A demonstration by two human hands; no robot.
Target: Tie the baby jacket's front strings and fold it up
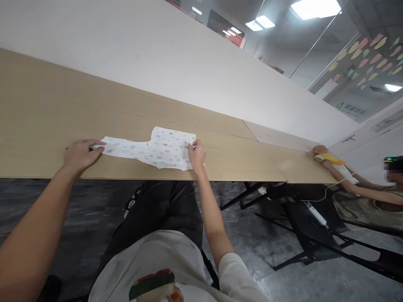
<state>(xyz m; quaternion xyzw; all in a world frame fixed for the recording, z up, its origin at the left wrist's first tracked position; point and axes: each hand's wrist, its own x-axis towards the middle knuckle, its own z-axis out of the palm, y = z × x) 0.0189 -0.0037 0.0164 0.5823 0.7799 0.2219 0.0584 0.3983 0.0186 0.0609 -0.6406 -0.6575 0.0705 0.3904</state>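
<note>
White, small-printed cloth [171,149], flat on pale wood-look tabletop [236,163], my twelve o'clock. My left grip [80,156] pinches narrow end, nine o'clock; right grip [197,155] pinches wide edge, three o'clock. Spreading looks mostly done; six-o'clock edge uneven.

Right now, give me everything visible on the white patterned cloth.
The white patterned cloth looks thin and soft, printed with small dark and pale-green motifs too small to identify. It lies mostly flat on the wood-look tabletop, close to the near edge: a narrow strip at left, widening into a squarish part at right. The left hand pinches the narrow end; the right hand touches the right edge, its grip partly hidden.
</note>
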